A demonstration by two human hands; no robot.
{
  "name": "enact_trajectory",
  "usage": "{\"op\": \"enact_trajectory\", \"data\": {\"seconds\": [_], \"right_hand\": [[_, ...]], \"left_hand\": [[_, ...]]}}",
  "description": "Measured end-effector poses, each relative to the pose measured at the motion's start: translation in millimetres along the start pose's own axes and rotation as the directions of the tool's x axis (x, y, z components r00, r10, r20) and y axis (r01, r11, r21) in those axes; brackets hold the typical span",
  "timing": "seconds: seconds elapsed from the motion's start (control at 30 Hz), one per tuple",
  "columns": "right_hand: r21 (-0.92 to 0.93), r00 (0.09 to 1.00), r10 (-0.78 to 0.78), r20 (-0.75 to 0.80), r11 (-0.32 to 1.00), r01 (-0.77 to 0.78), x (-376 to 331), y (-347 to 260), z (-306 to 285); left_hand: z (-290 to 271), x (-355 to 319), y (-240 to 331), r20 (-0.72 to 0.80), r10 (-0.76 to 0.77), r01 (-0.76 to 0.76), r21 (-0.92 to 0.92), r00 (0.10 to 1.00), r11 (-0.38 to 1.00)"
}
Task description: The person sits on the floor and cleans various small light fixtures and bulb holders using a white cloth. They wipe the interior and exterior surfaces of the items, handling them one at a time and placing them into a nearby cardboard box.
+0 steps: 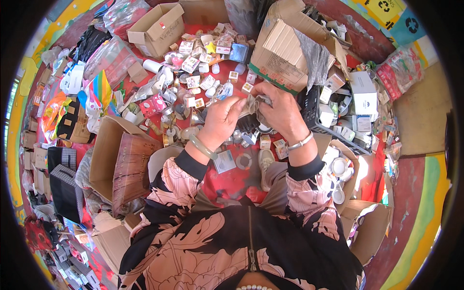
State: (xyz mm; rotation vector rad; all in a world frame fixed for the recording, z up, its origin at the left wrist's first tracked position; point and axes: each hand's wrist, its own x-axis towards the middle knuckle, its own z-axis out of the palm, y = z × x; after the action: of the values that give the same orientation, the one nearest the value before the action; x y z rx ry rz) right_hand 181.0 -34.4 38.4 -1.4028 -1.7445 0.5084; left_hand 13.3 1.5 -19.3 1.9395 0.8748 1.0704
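Both my hands are raised over a heap of small packages. My left hand (221,118), with a pale green bangle at its wrist, pinches the left side of a small crumpled greyish piece of wrapping (250,105). On its other side my right hand (281,112), wearing a silver bangle, grips the same piece with bent fingers. Whether anything is inside the wrapping I cannot make out. Under the hands lie a dark round item, partly hidden, and several small boxes. A flat white and blue box (224,162) rests on the red floor covering nearer to me.
Ahead spreads a pile of little boxes and jars (203,63). An open carton (157,29) stands far left, a larger one (280,53) far right. A black crate (333,130) holds boxes on the right. An open carton (121,159) sits beside my left arm.
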Motion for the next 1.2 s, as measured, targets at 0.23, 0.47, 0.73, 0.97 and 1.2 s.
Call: {"op": "enact_trajectory", "data": {"seconds": [0.23,0.47,0.73,0.97,1.2], "right_hand": [[-0.037,0.941,0.162,0.297,0.987,-0.158,-0.5,5.7,-13.8],[0.026,0.999,0.036,0.032,0.999,-0.037,-0.6,17.3,0.4],[0.896,0.921,0.383,0.076,0.380,-0.232,-0.2,36.1,-32.9],[0.821,0.892,0.421,0.165,0.443,-0.361,-2.4,14.7,15.4],[0.749,0.890,0.433,0.144,0.540,-0.384,-7.7,18.9,18.7]], "left_hand": [[5.8,-2.3,11.1,-0.099,0.153,-0.160,-0.064,0.983,0.985],[3.5,0.2,14.4,-0.041,-0.012,0.008,-0.083,0.999,0.997],[-7.4,9.5,-0.8,0.074,-0.475,0.180,-0.967,0.877,0.181],[-3.7,7.9,8.2,0.114,-0.418,0.178,-0.977,0.901,0.117],[-6.7,4.1,-3.9,0.160,-0.371,0.276,-0.918,0.915,0.286]]}}
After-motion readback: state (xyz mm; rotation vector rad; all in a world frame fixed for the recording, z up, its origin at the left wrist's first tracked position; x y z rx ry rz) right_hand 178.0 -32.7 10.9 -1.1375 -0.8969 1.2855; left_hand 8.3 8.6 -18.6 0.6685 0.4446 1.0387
